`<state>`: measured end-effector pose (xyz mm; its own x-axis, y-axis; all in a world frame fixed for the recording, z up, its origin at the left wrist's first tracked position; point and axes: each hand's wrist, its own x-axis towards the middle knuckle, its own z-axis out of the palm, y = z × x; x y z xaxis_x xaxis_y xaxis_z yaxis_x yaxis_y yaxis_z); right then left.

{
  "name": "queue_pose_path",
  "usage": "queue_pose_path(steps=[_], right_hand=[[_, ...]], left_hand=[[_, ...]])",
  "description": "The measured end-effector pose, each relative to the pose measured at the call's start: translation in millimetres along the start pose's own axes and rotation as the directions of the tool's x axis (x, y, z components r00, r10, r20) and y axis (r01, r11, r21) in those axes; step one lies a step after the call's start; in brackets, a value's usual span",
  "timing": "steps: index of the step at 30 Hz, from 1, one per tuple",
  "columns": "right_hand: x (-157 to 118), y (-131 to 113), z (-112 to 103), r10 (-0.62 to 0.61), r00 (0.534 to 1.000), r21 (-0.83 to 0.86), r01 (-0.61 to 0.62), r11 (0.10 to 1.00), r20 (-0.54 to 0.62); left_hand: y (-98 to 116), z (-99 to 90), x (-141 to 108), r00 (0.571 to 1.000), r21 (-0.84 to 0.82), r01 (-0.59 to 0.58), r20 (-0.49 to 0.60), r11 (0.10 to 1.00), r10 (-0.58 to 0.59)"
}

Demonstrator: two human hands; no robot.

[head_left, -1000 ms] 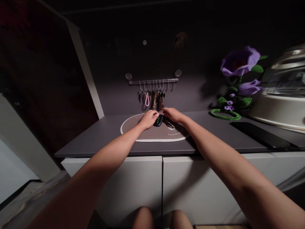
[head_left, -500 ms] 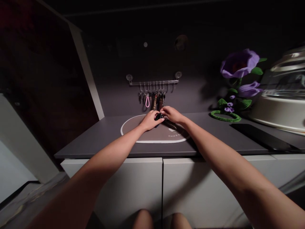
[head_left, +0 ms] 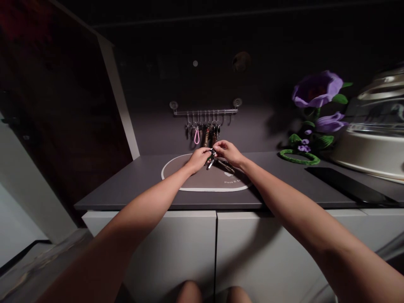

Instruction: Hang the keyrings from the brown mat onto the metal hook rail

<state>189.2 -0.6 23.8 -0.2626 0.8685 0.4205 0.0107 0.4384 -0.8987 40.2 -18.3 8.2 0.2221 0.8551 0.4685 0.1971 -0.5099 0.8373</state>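
Above the brown oval mat (head_left: pixel 176 172), my left hand (head_left: pixel 200 159) and my right hand (head_left: pixel 227 152) meet at a small bunch of keys (head_left: pixel 211 163). Fingers of both hands are closed on the bunch, which has dark and shiny metal parts, one of them pointing down. A dark strap with pale lettering (head_left: pixel 227 167) trails from near my right hand over the mat. Behind the hands, a clear rack (head_left: pixel 206 112) on the wall carries several hanging keys, a pink loop (head_left: pixel 197 136) and a brown lettered strap (head_left: pixel 207 136).
A purple flower ornament (head_left: pixel 318 89) with a green ring base (head_left: pixel 299 157) stands at the right of the grey counter (head_left: pixel 120 181). Beside it are a flat black object (head_left: pixel 347 183) and a large cream appliance (head_left: pixel 375 151) with a clear upper part. White cabinet doors (head_left: pixel 176 244) are below.
The bunch has turned between my hands, and a shiny metal piece now shows below them. My left fingers have shifted from around the dark part towards its left side. The view has shifted slightly.
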Motion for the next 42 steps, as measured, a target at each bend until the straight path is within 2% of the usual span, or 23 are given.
queue_pose_path(steps=[7,14,18,23,29,32,35,38,42], right_hand=[[1.0,0.4,-1.7,0.029,0.999,-0.075,-0.030,0.997,-0.017],[-3.7,-4.1,-2.3,0.051,0.994,-0.183,-0.033,0.983,0.092],[-2.9,-7.4,-5.7,0.004,0.999,-0.233,0.009,0.972,0.055],[1.1,-7.0,-10.8,-0.048,0.999,-0.168,0.050,0.985,0.012],[8.5,3.0,-13.3,-0.089,0.996,-0.037,0.089,0.995,-0.002],[10.1,4.7,-13.0,-0.092,0.995,0.014,0.093,0.996,-0.026],[9.5,3.8,-12.3,-0.081,0.996,0.037,0.083,0.996,-0.044],[8.9,2.8,-11.4,-0.096,0.993,0.039,0.098,0.994,-0.062],[10.4,2.9,-10.4,-0.116,0.990,0.069,0.121,0.990,-0.080]], left_hand=[[0.9,-3.5,3.7,0.996,-0.165,0.016,-0.085,0.986,-0.031],[3.9,-5.8,2.8,0.991,-0.136,-0.011,-0.137,0.991,-0.008],[2.8,-8.0,4.1,0.986,-0.162,0.002,-0.164,0.987,-0.029],[-0.1,-9.7,6.3,0.971,-0.188,0.013,-0.231,0.982,-0.057],[-4.5,-6.9,6.2,0.984,-0.220,0.010,-0.170,0.975,-0.048],[-6.5,-4.6,5.5,0.993,-0.155,-0.003,-0.116,0.988,-0.016],[-9.6,-3.4,5.2,0.988,0.041,-0.099,-0.116,0.994,0.103],[-13.7,-3.6,6.0,0.974,0.222,-0.191,-0.080,0.956,0.213],[-17.0,-4.1,7.4,0.968,0.319,-0.230,-0.020,0.919,0.249]])
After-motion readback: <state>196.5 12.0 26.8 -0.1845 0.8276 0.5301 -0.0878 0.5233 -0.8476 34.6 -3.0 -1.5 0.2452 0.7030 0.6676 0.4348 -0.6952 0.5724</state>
